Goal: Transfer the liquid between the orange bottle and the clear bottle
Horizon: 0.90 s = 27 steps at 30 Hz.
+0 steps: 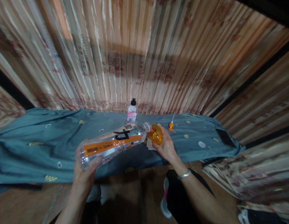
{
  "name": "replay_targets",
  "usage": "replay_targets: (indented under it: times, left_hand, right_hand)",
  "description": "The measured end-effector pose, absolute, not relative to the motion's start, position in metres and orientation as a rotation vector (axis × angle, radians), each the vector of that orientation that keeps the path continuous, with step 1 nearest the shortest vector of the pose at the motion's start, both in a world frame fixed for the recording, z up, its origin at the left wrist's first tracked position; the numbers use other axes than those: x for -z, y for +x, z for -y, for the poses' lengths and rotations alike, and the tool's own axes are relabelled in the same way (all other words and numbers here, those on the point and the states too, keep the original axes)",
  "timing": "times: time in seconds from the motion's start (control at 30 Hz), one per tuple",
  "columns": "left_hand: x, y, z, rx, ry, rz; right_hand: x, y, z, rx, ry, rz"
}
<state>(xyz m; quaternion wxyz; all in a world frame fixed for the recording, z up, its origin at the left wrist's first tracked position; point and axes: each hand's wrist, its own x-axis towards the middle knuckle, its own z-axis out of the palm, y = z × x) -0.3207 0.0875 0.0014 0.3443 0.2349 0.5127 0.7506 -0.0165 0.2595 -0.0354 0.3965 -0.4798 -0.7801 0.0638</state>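
My left hand (86, 169) is closed around the lower end of a large clear plastic bottle (116, 141) with an orange label. The bottle is tilted almost flat, its neck pointing right. In my right hand (166, 145) is a small amber bottle (156, 134), gripped from the right side. The two bottles meet mouth to mouth, or nearly so; I cannot tell if they touch. Just beyond my right hand lies an orange pump top (171, 126) with a clear tube. A white piece of paper (151, 145) shows partly below the amber bottle.
A teal patterned cloth (53, 133) covers the long table. A clear bottle with a black cap (132, 112) stands at the back. Toward the right end lie a white disc (201, 144) and a dark phone (225, 138). Pleated curtains (139, 62) hang behind.
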Motion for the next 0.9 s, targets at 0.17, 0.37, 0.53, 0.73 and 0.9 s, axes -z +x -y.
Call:
replay_targets:
  times: [0.17, 0.37, 0.53, 0.73, 0.9]
  left_hand:
    - [-0.005, -0.311, -0.089, -2.018, 0.610, -1.343]
    - [-0.009, -0.310, -0.090, -2.011, 0.591, -1.355]
    - [-0.009, -0.315, -0.089, -1.962, 0.571, -1.345]
    - [-0.002, -0.320, -0.089, -1.949, 0.605, -1.337]
    - [-0.009, -0.314, -0.090, -1.956, 0.595, -1.353]
  right_hand:
    - [0.036, -0.016, -0.259, -0.167, -1.219, 1.967]
    - [0.036, -0.016, -0.260, -0.171, -1.223, 1.965]
    - [0.036, -0.016, -0.260, -0.173, -1.218, 1.967]
    - [0.035, -0.016, -0.259, -0.174, -1.226, 1.959]
    - [0.032, -0.016, -0.258, -0.192, -1.222, 1.964]
